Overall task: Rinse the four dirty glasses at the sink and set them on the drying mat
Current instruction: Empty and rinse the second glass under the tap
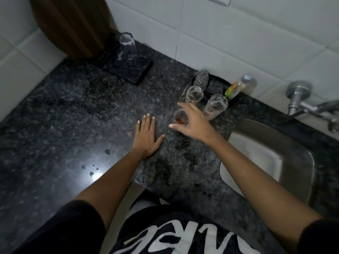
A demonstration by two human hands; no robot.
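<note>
A: Report the surface and room.

B: The surface is dark speckled stone, set into a corner of white wall tile. A steel sink is recessed at its right side, with a wall-mounted tap above, cut off by the frame edge. Water droplets lie on the stone near the front edge.

A: Locate the glasses.

B: One glass stands inverted on the black drying mat at the rear left, in front of a brown wooden board. Three stand upright just left of the sink: a rear glass, a tall glass and a front glass holding an orange-brown residue.

A: State of the hands?

B: The left hand lies flat on the stone, fingers extended, holding nothing. The right hand is over the front glass with fingers spread. Contact with that glass cannot be confirmed; it is not clasped.

A: Hidden or unclear items?

B: A dark tray behind the glasses holds a steel scourer and a darker pad; its outline is partly blocked. A clear bottle with a grey cap leans at the wall; its label is unreadable. Light is dim, and the sink's right rim blurs into shadow.
</note>
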